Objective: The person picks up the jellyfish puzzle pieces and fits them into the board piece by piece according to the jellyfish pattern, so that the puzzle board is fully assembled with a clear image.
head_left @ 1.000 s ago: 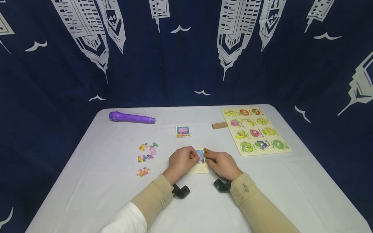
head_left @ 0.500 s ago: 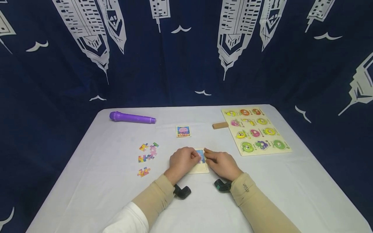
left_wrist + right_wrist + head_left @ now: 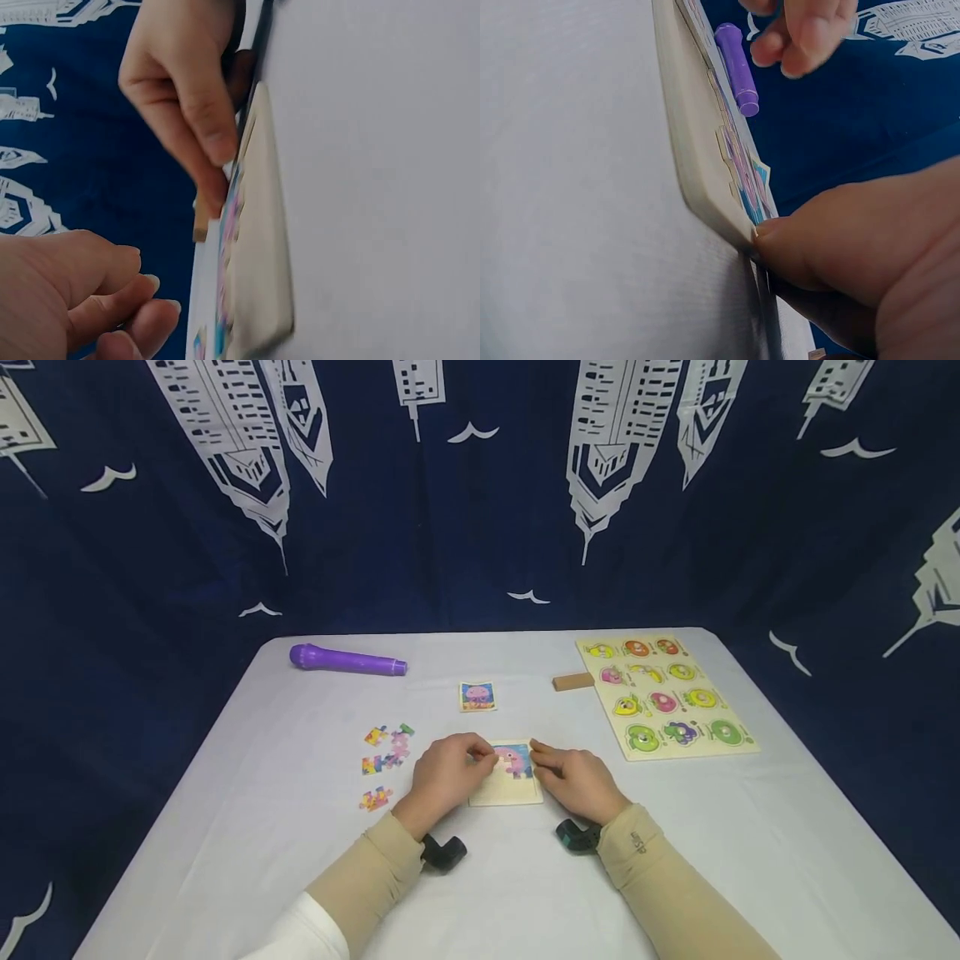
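Note:
A small cream jigsaw board (image 3: pixel 506 792) lies flat in front of me, its upper part filled with joined pieces (image 3: pixel 517 760) showing a pink figure on blue. My right hand (image 3: pixel 581 785) grips the board's right edge, thumb against its side in the right wrist view. Just off the left edge hovers my left hand (image 3: pixel 444 777); its fingers are loosely bent with nothing between them in the left wrist view. Several loose jigsaw pieces (image 3: pixel 399 743) lie left of the board, some of them clustered together.
Beyond the board lies a small picture card (image 3: pixel 477 697) with a pink figure. A purple toy microphone (image 3: pixel 348 660) rests at the back left. At the right, a large fruit puzzle board (image 3: pixel 667 697) lies beside a brown wooden block (image 3: pixel 573 682).
My left hand has drawn back to the left from the board, uncovering more of the joined pieces. The right hand stays at the board's right edge. The head view has shifted slightly.

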{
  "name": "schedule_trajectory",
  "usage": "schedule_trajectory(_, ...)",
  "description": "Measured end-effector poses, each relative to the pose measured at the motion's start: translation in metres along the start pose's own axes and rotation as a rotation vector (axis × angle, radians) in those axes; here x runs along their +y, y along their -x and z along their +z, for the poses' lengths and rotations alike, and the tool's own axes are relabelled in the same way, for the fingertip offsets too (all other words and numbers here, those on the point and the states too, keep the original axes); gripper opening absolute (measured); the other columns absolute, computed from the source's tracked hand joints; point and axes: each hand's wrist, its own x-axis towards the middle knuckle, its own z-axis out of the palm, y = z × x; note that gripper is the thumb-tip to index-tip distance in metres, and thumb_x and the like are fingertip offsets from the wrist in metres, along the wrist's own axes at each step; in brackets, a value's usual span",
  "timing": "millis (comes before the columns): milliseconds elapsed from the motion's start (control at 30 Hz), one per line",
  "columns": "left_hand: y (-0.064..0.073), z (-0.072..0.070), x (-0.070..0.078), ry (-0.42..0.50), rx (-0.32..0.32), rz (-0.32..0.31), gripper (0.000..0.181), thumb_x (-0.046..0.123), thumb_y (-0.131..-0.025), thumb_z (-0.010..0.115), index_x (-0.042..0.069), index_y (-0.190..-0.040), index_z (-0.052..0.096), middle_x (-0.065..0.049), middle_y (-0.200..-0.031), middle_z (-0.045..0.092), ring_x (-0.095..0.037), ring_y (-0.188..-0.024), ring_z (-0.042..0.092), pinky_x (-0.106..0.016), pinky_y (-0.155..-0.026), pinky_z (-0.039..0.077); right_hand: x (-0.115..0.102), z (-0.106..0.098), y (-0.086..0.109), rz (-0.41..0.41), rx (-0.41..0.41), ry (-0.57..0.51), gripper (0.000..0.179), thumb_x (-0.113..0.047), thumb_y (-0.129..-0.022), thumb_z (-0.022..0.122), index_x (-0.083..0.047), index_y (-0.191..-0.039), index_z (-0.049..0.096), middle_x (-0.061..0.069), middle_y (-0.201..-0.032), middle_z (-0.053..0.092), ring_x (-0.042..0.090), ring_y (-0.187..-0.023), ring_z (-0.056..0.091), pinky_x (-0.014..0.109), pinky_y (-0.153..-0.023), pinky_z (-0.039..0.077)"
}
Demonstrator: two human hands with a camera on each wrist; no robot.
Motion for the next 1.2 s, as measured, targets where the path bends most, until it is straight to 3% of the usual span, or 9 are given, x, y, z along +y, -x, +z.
schedule_trajectory(200,0.003,-0.035,-0.026,0.001,0.079,-0.096,0.021,0.039,-0.095,0.070,0.023,-0.104,0.081,0.005,-0.107,0.078,-0.017,-0.103,0.069,-0.039,-0.081,0.054,0.001,-0.001,0.000,0.000,-0.002,-0.019,0.037,-0.022,-0.099,0.067,-0.010,-0.135,0.068,0.001,-0.146,0.060,0.030,-0.133,0.058,0.052,-0.109,0.046)
schedule_trajectory(400,0.006,-0.071,-0.061,0.058,0.184,-0.204,0.029,0.036,-0.098,0.065,0.017,-0.112,0.080,-0.005,-0.109,0.077,-0.020,-0.080,0.067,-0.034,-0.067,0.050,0.001,-0.001,0.000,0.012,0.001,-0.013,0.038,-0.022,-0.099,0.067,-0.010,-0.135,0.067,0.000,-0.146,0.060,0.030,-0.134,0.058,0.052,-0.109,0.046)
schedule_trajectory(500,0.010,-0.082,-0.076,0.021,0.202,-0.256,0.029,0.035,-0.097,0.065,0.016,-0.116,0.079,-0.004,-0.107,0.077,-0.019,-0.081,0.066,-0.031,-0.062,0.046,0.001,-0.001,0.000,0.004,0.003,-0.015,0.038,-0.022,-0.099,0.067,-0.010,-0.135,0.068,0.000,-0.146,0.060,0.030,-0.134,0.058,0.052,-0.109,0.046)
schedule_trajectory(633,0.014,-0.083,-0.087,-0.082,0.144,-0.288,0.029,0.032,-0.094,0.070,0.015,-0.117,0.077,-0.002,-0.101,0.076,-0.019,-0.080,0.067,-0.030,-0.058,0.044,-0.001,-0.001,0.000,0.000,0.005,-0.012,0.037,-0.022,-0.099,0.068,-0.010,-0.134,0.068,0.000,-0.146,0.060,0.029,-0.134,0.058,0.053,-0.108,0.046)
schedule_trajectory(800,0.015,-0.076,-0.089,-0.166,0.070,-0.285,0.029,0.034,-0.090,0.074,0.016,-0.112,0.076,-0.001,-0.101,0.074,-0.017,-0.080,0.065,-0.030,-0.059,0.045,-0.001,-0.001,0.000,0.005,-0.002,-0.011,0.037,-0.024,-0.100,0.067,-0.011,-0.135,0.068,0.000,-0.146,0.060,0.028,-0.134,0.058,0.052,-0.109,0.046)
schedule_trajectory(1200,0.016,-0.063,-0.085,-0.155,0.046,-0.237,0.031,0.032,-0.087,0.078,0.016,-0.115,0.075,0.001,-0.105,0.074,-0.015,-0.081,0.064,-0.031,-0.066,0.047,-0.001,-0.002,0.001,-0.003,-0.003,-0.019,0.037,-0.023,-0.100,0.067,-0.010,-0.135,0.068,0.000,-0.146,0.060,0.029,-0.134,0.058,0.052,-0.109,0.046)
